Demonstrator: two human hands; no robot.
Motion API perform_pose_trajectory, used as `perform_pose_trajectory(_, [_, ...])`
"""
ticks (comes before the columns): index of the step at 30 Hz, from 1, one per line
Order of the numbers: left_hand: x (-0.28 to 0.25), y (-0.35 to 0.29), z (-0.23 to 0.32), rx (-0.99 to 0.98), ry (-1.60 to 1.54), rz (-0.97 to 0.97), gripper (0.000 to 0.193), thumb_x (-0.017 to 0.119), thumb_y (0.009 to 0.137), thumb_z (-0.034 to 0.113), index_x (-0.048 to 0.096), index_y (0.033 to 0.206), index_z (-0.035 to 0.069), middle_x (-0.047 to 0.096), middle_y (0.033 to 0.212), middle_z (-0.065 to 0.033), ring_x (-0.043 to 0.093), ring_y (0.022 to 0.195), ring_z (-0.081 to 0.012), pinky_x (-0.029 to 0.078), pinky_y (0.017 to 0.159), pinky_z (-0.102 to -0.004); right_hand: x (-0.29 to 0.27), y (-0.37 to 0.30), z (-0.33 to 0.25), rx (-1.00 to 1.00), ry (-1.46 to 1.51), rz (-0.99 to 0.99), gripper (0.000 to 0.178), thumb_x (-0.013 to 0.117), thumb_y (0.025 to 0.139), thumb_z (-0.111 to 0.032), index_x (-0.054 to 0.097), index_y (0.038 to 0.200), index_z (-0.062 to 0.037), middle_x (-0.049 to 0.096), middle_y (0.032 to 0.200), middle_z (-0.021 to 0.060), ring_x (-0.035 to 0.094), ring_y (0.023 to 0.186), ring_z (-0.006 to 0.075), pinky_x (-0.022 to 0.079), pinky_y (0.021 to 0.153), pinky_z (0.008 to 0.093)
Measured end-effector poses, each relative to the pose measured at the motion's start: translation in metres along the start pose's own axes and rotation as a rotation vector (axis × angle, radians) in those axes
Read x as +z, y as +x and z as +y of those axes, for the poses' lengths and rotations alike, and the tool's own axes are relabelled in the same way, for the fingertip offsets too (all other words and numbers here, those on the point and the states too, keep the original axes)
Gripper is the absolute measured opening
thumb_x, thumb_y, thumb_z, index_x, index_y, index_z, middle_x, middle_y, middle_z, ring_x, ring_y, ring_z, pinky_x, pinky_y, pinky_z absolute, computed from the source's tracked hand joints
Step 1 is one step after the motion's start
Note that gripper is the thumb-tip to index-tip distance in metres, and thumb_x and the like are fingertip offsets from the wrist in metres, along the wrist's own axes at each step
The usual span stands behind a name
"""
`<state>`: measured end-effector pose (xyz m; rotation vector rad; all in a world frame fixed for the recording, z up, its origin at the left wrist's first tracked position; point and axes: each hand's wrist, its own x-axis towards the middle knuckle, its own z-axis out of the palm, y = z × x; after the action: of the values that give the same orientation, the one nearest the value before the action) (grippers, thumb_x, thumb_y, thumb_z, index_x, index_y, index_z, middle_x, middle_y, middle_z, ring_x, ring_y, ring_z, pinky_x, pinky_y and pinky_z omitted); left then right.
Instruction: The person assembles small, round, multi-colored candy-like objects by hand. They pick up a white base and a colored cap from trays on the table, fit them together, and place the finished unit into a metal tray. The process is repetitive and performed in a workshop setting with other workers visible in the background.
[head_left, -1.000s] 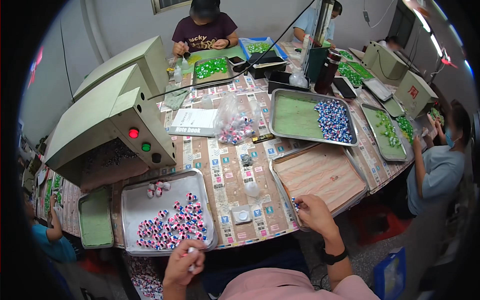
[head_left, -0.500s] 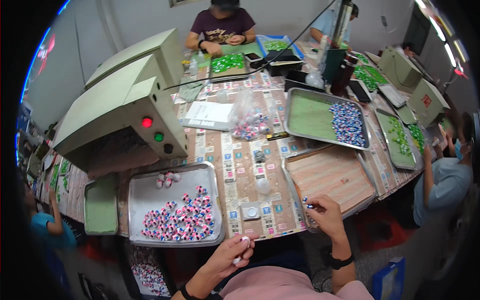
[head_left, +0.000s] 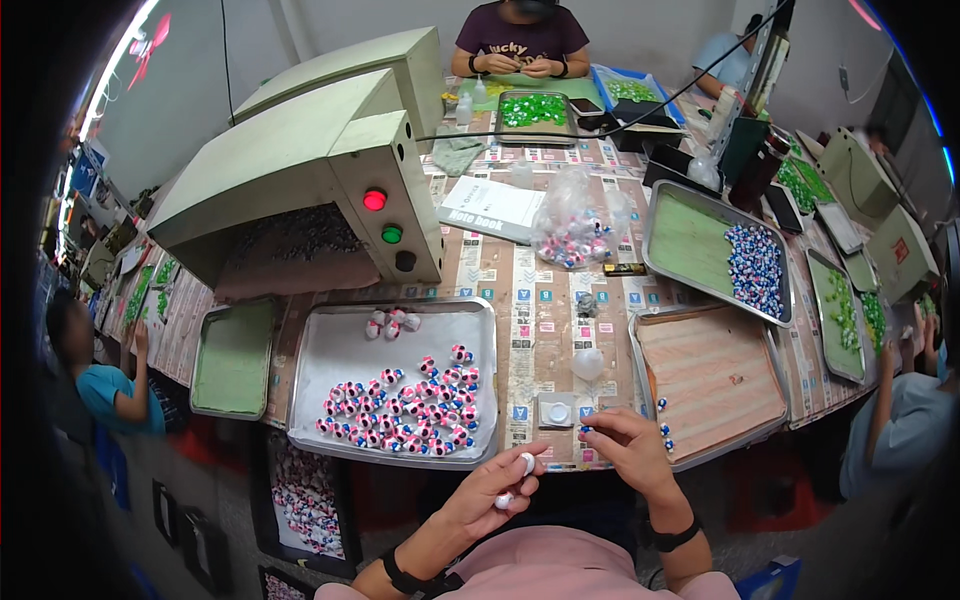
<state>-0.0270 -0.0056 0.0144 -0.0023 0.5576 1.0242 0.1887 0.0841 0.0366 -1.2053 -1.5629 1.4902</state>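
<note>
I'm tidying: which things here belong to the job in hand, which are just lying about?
Likely the job: white pieces in left hand; small blue piece in right hand; tray of pink-and-white pieces.

Seemingly lying about: notebook; cloth; black-and-yellow tube.

On my feed I can make out large pale lettering on the white notebook on the far half of the table, and light lettering across the dark shirt of the person at the far side. I see single letters in blue squares on the printed table covering, and a red sign on the cream machine far right.
</note>
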Motion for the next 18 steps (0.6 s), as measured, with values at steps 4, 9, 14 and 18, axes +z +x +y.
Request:
perform_pose_trajectory(4, [-0.006,-0.004,-0.004,0.099,0.106,0.021,0.040,0.060,0.094,0.011,0.049,0.131,0.004,0.061,0.110,-0.0103,0.059,0.084,-0.0096,0.046,0.055,-0.0169,0.014,0.010,0.007,-0.063,-0.096,0.081,0.015,0.068,0.083,-0.001,0.069,0.098,0.0021,0.063,0.091,0.0083,0.065,0.079,0.0131,0.052,0.068,0.0249])
perform_pose_trajectory(9, [-0.005,-0.008,-0.001,0.092,0.116,0.066,0.036,0.056,0.096,0.011,0.050,0.131,0.004,0.061,0.112,-0.0095,0.063,0.091,-0.0124,0.055,0.067,-0.0222,0.019,0.016,0.003,-0.198,-0.287,0.054,0.016,0.069,0.081,0.000,0.069,0.097,0.0007,0.064,0.091,0.0098,0.065,0.080,0.0166,0.052,0.070,0.0259])
perform_pose_trajectory(14, [-0.007,-0.009,0.000,0.083,0.072,0.067,0.031,0.052,0.097,0.011,0.051,0.128,0.004,0.062,0.112,-0.0087,0.063,0.091,-0.0135,0.056,0.068,-0.0237,0.027,0.027,0.009,-0.353,-0.501,0.092,0.017,0.070,0.078,0.000,0.069,0.094,-0.0015,0.064,0.086,0.0112,0.065,0.080,0.0242,0.051,0.071,0.0316])
perform_pose_trajectory(18, [-0.019,-0.008,-0.004,0.098,0.050,0.043,0.028,0.053,0.097,0.010,0.051,0.124,0.003,0.061,0.111,-0.0094,0.062,0.089,-0.0138,0.054,0.065,-0.0239,0.033,0.033,0.009,-0.421,-0.612,0.103,0.014,0.070,0.075,-0.001,0.068,0.089,-0.0019,0.064,0.084,0.0122,0.062,0.080,0.0292,0.049,0.072,0.0365])
